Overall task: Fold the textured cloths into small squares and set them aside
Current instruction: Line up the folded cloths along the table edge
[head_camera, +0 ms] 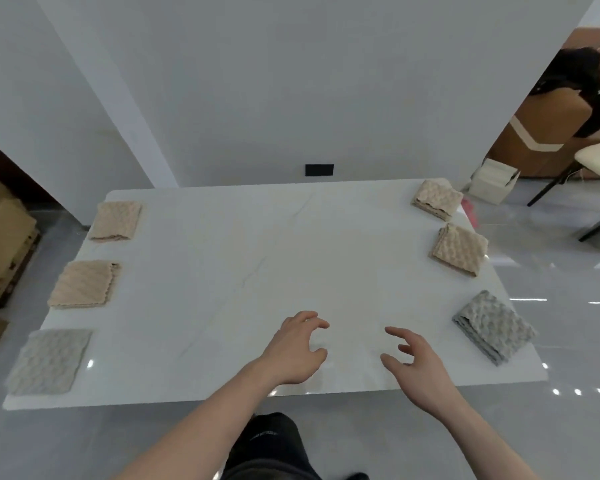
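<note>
Currently both hands — left hand (297,348), right hand (414,360) — hover loose and empty over the bare middle of the counter (257,258); folded cloths line both edges, e.g. grey cloth (494,327) — probably parked clear of the folding space.

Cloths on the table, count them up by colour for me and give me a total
Beige cloths: 4, two on the left side and two on the right side
Grey cloths: 2, one at the near left and one at the near right
Total: 6
Neither hand holds a cloth.
</note>
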`<state>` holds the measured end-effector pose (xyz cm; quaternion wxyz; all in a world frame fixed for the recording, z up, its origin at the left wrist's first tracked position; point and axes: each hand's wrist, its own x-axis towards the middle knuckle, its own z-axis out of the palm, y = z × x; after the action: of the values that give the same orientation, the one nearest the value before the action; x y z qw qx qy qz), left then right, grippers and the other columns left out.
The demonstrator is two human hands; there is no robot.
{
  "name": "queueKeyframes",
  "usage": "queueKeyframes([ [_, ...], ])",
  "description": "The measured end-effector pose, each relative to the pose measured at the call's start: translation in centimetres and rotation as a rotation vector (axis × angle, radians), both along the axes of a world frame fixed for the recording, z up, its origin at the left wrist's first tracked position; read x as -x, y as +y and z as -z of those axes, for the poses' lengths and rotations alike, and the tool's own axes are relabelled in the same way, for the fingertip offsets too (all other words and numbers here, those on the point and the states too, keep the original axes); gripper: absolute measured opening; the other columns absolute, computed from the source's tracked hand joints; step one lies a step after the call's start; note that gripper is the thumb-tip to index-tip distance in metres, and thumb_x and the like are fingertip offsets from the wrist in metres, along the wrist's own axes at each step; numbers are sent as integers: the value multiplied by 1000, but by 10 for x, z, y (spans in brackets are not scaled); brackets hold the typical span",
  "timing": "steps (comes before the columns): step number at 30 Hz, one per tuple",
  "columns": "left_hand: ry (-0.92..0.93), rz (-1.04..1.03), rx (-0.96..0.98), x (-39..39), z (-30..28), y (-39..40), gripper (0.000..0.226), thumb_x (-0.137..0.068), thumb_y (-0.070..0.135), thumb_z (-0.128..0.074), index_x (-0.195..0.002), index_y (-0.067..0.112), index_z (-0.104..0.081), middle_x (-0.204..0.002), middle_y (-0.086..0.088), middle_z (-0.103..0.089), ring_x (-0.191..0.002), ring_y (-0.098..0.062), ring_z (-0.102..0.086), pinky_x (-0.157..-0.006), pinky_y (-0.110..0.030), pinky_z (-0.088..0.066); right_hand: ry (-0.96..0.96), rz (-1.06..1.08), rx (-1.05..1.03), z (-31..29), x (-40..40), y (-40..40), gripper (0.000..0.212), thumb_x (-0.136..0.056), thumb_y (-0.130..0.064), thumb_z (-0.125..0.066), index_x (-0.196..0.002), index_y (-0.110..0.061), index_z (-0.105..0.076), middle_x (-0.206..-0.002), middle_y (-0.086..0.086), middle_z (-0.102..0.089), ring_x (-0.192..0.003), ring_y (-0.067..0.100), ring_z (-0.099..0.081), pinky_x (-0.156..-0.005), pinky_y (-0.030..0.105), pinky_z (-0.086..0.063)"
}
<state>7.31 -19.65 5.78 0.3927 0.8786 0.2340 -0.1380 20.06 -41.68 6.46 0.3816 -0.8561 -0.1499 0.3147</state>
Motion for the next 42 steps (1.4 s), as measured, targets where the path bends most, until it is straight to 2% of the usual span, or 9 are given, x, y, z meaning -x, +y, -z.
queueKeyframes([
  [3,11,-46,8,-17,5,-33,53,-95,31,-56,-147,32,-46,-161,13,-28,-149,-12,-23,-119,-27,-24,-4,-41,28,-1,-36,-25,44,-94,-28,-65,-135,-40,-54,-138,-19,-47,-124,6,-51,-90,28,-50],
  [8,63,-47,15,-60,24,-59,51,-96,34,-56,-146,32,-47,-158,14,-31,-146,-13,-28,-117,-27,-27,19,-7,47,14,-90,-54,43,-95,-27,-65,-134,-40,-53,-139,-16,-48,-124,6,-51,-64,15,-47],
  [14,112,39,49,-143,46,-94,51,-95,30,-55,-146,29,-48,-156,10,-34,-143,-15,-33,-114,-24,-29,33,118,112,39,-142,-111,47,-93,-24,-68,-136,-35,-52,-140,-9,-51,-118,10,-53,-88,33,-47],
  [20,167,63,88,-223,59,-144,54,-93,29,-56,-147,26,-47,-156,5,-35,-141,-21,-38,-115,-32,-34,71,247,150,56,-200,-159,49,-93,-24,-69,-138,-28,-51,-134,2,-56,-115,19,-57,-77,34,-47],
  [25,205,-64,141,-284,79,-191,55,-94,29,-54,-149,24,-44,-158,1,-33,-141,-23,-39,-114,-35,-37,112,179,230,82,-263,-193,53,-93,-24,-66,-142,-24,-47,-144,4,-46,-124,24,-54,-90,38,-48],
  [30,246,-264,180,-319,100,-237,59,-95,34,-57,-150,21,-40,-156,-2,-33,-135,-26,-46,-104,-32,-44,103,43,309,95,-315,-214,56,-92,-27,-66,-143,-21,-44,-143,8,-42,-84,9,-55,-81,37,-48],
  [36,222,-470,215,-342,118,-279,63,-94,41,-56,-152,22,-40,-148,-3,-44,-130,-24,-51,-105,-30,-41,234,-74,389,116,-355,-223,65,-92,-27,-64,-150,-16,-36,-145,13,-45,-99,23,-54,-85,37,-47],
  [39,193,-542,167,-343,119,-289,43,-96,37,-57,-137,23,-55,-131,0,-59,-117,-22,-58,-97,-31,-48,269,-85,388,122,-357,-222,60,-92,-22,-65,-146,-13,-42,-138,10,-56,-94,22,-61,-82,37,-50],
  [42,164,-577,58,-340,119,-290,10,-96,33,-58,-99,26,-64,-105,4,-63,-97,-19,-62,-84,-35,-54,238,-71,380,125,-358,-221,45,-93,-18,-62,-136,-10,-52,-121,7,-64,-91,22,-63,-80,38,-52],
])
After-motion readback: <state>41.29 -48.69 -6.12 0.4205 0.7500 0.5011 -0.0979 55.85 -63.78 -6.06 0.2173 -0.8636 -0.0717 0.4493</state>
